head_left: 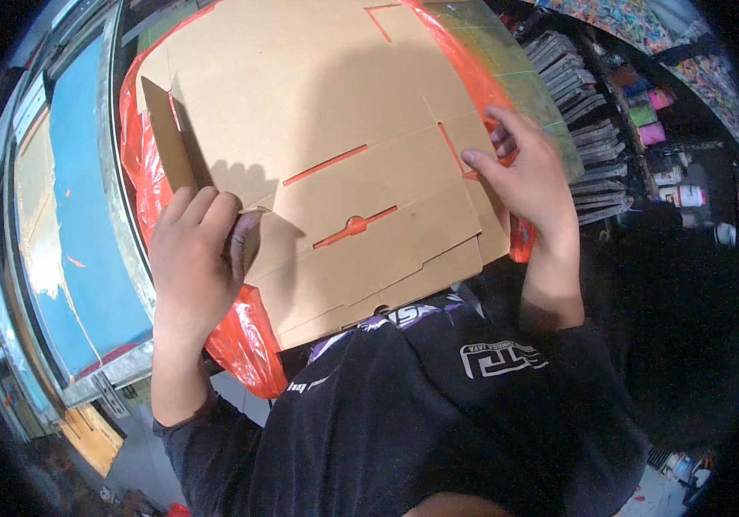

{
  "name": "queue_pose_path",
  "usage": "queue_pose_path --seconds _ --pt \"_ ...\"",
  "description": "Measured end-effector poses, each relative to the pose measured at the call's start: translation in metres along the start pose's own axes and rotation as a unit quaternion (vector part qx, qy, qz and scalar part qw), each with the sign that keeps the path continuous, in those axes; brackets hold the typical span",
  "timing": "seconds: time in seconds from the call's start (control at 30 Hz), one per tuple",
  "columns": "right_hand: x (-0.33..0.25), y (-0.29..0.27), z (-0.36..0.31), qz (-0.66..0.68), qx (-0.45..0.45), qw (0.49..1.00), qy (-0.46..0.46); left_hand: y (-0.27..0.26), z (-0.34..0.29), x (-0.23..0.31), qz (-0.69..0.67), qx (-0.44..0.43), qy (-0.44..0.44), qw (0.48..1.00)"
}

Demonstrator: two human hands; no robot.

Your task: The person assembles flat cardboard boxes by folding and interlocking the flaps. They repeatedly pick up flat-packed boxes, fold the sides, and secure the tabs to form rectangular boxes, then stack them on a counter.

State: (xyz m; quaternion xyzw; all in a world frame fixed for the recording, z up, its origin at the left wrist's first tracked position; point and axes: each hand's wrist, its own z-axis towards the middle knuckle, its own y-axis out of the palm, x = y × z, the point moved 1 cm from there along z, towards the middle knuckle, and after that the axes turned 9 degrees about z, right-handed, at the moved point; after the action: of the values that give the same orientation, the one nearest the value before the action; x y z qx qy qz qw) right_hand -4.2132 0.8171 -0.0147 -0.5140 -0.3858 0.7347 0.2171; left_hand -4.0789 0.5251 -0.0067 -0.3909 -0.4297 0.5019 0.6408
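A die-cut cardboard box blank (352, 121) lies on a red plastic sheet (249, 345) over the tabletop (516, 73), directly in front of the person. The left hand (193, 246) is closed on cardboard at the left edge, where a side flap (168, 138) stands raised; the right hand (529, 172) is spread, fingers apart, at the opposite edge, though whether it touches the board I cannot tell. The step in hand looks like folding up the sides along their creases. The next move likely calls for steadying the left flap while the right hand takes hold of its own edge and bends it evenly.
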Motion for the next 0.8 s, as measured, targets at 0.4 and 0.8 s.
queue_pose_path --seconds 0.4,0.8 --pt "-0.025 0.013 -0.004 0.234 -0.078 0.962 -0.12 -0.004 -0.029 -0.026 -0.066 0.014 0.026 0.997" --pt "-0.06 0.006 -0.024 -0.125 -0.055 0.93 -0.342 -0.03 -0.071 -0.05 -0.14 0.001 -0.003 0.99"
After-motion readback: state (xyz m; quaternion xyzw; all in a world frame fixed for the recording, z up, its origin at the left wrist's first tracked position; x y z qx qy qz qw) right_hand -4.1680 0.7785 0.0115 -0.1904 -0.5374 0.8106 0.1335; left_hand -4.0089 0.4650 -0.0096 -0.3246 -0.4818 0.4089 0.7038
